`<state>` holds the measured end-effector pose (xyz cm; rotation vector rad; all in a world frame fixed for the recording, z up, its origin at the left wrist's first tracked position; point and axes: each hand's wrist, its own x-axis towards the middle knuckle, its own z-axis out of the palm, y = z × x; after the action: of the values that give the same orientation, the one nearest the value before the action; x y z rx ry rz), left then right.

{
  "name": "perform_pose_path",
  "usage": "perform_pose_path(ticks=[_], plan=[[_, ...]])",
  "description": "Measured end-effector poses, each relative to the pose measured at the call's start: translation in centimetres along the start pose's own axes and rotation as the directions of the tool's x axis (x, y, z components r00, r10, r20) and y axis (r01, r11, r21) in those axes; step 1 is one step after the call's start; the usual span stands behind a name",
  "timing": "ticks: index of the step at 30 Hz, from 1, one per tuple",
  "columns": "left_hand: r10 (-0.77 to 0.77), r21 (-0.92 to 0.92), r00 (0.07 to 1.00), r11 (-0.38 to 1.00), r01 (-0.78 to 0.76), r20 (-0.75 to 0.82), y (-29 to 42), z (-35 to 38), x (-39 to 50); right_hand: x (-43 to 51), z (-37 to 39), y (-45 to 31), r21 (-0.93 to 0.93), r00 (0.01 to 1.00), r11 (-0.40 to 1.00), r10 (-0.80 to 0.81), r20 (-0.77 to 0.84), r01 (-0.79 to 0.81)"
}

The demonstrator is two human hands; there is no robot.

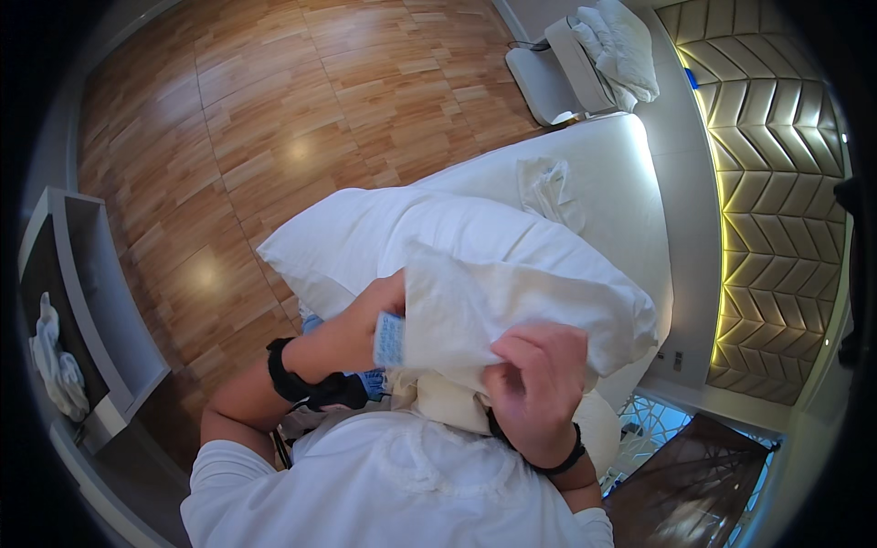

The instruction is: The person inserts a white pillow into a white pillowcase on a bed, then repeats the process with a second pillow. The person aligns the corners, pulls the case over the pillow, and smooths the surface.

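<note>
A white pillowcase is stretched between my hands, close to my chest, with its open edge toward me and a blue-printed label at its left side. My left hand is partly hidden behind the cloth at the label, so its fingers do not show. My right hand pinches the cloth's near edge with curled fingers, slightly blurred. Under and beyond the cloth, a large white pillow lies across the edge of the bed. A crumpled white cloth rests on the bed behind the pillow.
A white nightstand with a folded duvet stands at the bed's far corner. The quilted headboard panel is at the right. A shelf unit holding a white cloth stands left, on the wood-patterned floor.
</note>
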<state>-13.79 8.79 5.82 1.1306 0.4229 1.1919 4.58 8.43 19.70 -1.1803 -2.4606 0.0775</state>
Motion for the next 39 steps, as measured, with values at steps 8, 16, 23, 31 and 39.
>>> perform_pose_path(ticks=[8,16,23,31,39], plan=[[-0.088,-0.28,0.99,0.959,0.053,-0.112,-1.4,0.8,0.0,-0.8,-1.0,-0.9,-0.159,0.995,0.987,0.05,0.083,-0.037],[-0.134,-0.178,0.991,0.976,0.128,-0.022,-0.9,0.1,-0.2,-1.0,0.4,0.1,-0.099,0.995,0.994,0.053,0.083,-0.044],[0.088,0.517,0.974,0.855,0.034,-0.21,-0.7,-0.3,-0.3,-1.2,-0.1,-0.6,0.008,1.0,1.0,-0.002,0.009,0.002],[0.291,0.599,0.956,0.77,-0.221,-0.021,1.9,-0.7,-2.1,-1.3,-0.2,-0.1,0.043,0.999,0.999,0.005,-0.052,-0.003],[0.299,0.702,0.941,0.635,-0.321,0.159,0.8,0.2,-3.0,-1.9,-1.6,0.4,0.113,0.998,0.994,-0.015,0.068,0.007]])
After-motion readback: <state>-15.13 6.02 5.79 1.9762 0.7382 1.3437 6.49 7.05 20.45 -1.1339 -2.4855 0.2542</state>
